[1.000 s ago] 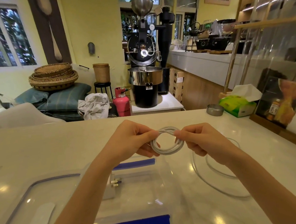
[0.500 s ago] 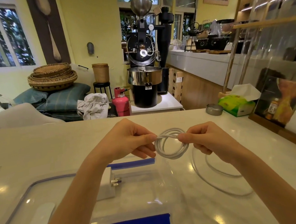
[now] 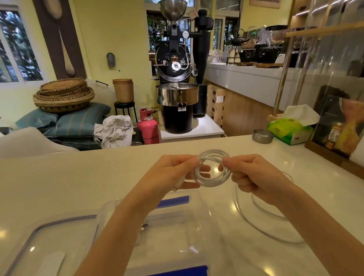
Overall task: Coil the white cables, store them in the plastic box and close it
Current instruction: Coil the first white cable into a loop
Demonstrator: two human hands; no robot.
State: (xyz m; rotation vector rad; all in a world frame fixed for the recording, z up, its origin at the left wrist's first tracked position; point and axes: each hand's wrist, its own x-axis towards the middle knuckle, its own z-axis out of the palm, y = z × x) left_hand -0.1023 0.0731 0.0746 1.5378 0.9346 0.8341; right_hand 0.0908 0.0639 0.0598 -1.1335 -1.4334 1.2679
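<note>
A white cable (image 3: 214,179) is wound into a small coil held in the air above the counter. My left hand (image 3: 170,175) pinches the coil's left side, and a plug end sticks out below its fingers. My right hand (image 3: 251,176) pinches the right side. The cable's loose length (image 3: 256,227) trails in wide loops on the counter under my right forearm. The clear plastic box (image 3: 183,234) with blue clips lies open below my left arm. A white charger inside it is mostly hidden by that arm. The clear lid (image 3: 54,239) lies flat to the left.
On the white counter (image 3: 51,185), a small metal dish (image 3: 262,135) and a green tissue box (image 3: 290,130) stand at the far right. A glass display case (image 3: 346,104) lines the right edge. A coffee roaster and baskets stand beyond the counter.
The coil has gained loops and grown wider between my hands. Less loose cable lies on the counter. Both hands stay above the same spot.
</note>
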